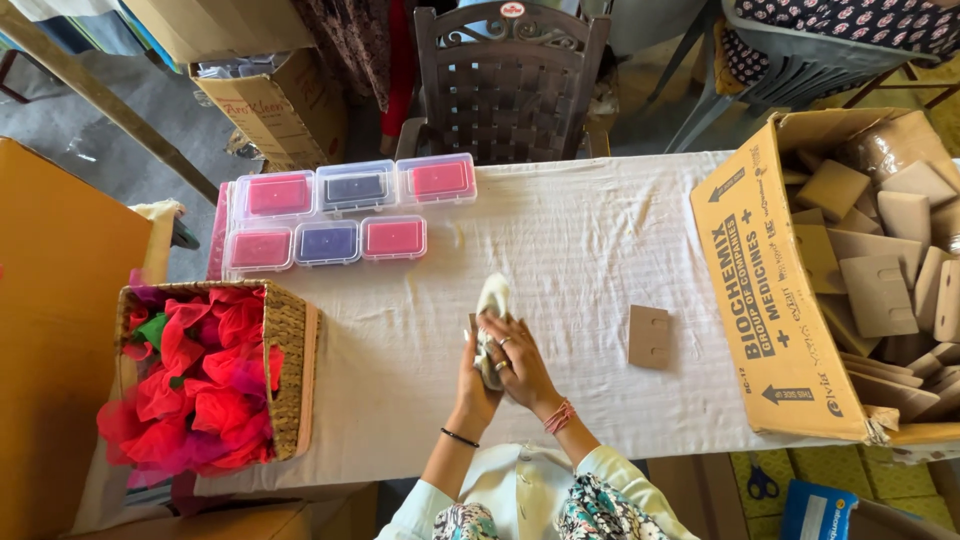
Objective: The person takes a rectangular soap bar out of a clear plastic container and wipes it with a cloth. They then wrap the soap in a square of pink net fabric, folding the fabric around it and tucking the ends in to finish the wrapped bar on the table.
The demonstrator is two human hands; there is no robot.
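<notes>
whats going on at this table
A person has both hands together over a white-clothed table, the left hand and right hand holding a small pale cloth around something hidden. A cardboard card lies beside them. A carton of similar cards sits right, a basket of red netting left, six small plastic boxes behind.

At my eleven o'clock I count six clear plastic boxes (345,212), in two rows of three: four with red insides and two with dark blue. One cardboard piece (649,336) lies at my two o'clock. One woven basket (291,370) sits at nine o'clock.
</notes>
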